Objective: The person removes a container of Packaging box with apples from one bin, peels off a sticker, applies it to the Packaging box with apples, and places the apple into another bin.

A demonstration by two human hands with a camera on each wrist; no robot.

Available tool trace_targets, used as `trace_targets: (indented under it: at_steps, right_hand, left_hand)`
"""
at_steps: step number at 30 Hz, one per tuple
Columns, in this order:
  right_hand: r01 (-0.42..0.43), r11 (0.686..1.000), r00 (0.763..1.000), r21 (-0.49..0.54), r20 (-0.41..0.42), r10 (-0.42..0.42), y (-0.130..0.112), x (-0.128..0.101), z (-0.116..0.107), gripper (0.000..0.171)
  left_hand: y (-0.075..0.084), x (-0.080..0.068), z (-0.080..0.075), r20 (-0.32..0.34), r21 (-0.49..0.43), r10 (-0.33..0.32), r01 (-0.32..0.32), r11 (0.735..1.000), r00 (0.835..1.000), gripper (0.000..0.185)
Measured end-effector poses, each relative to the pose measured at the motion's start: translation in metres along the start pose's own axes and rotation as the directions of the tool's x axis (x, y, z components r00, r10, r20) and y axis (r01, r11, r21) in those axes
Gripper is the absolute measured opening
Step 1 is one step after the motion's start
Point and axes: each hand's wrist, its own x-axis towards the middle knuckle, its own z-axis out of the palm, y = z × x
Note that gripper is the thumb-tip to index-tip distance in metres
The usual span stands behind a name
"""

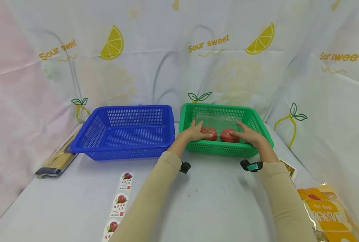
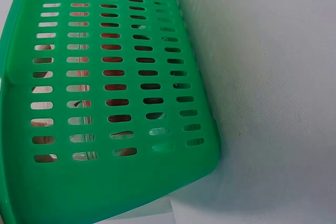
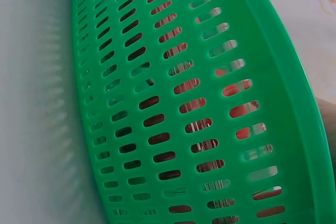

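A clear plastic box [image 1: 220, 120] with two round red fruits [image 1: 227, 136] lies inside the green basket [image 1: 218, 148]. At the box's left end, my left hand [image 1: 193, 132] holds it, fingers along the side and thumb over the front by one fruit. My right hand [image 1: 251, 135] holds the opposite end, its thumb by the other fruit. Both wrists pass over the basket's front rim. Only the slotted green wall [image 2: 94, 187] fills most of the left wrist view, with red showing through. In the right wrist view, the basket wall [image 3: 286, 145] hides most of the hand.
A blue basket [image 1: 124, 153] stands to the left, with a tan package [image 1: 59, 156] beside it. A strip of fruit stickers [image 1: 118, 203] lies in front. An orange-and-yellow bag [image 1: 327, 211] is at the lower right, and a printed card [image 1: 290, 169] lies behind the right sleeve.
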Motion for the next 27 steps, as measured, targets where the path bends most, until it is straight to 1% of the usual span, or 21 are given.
trace_targets:
  at_steps: [8, 19, 23, 27]
  right_hand:
    - [0.006, 1.0, 1.0, -0.012, -0.016, -0.006, -0.0003, 0.0007, 0.0005, 0.081]
    - [0.02, 1.0, 0.999, 0.009, -0.049, -0.02, -0.0022, -0.002, -0.0016, 0.082]
    - [0.013, 1.0, 0.998, 0.003, -0.061, -0.013, -0.0043, -0.0031, -0.0013, 0.081]
    - [-0.001, 1.0, 0.997, -0.022, -0.083, 0.0, -0.0058, -0.0035, -0.0006, 0.079]
  left_hand:
    - [0.0005, -0.0015, -0.0005, -0.008, 0.007, 0.009, -0.009, 1.0, 1.0, 0.091]
    - [0.0027, 0.0019, -0.0013, -0.058, 0.02, 0.05, -0.049, 0.999, 0.997, 0.089]
    - [0.0031, 0.001, -0.0023, -0.055, 0.014, 0.051, -0.05, 0.999, 0.997, 0.088]
    - [0.0019, 0.0032, -0.0026, -0.052, 0.018, 0.055, -0.054, 0.998, 0.997, 0.089]
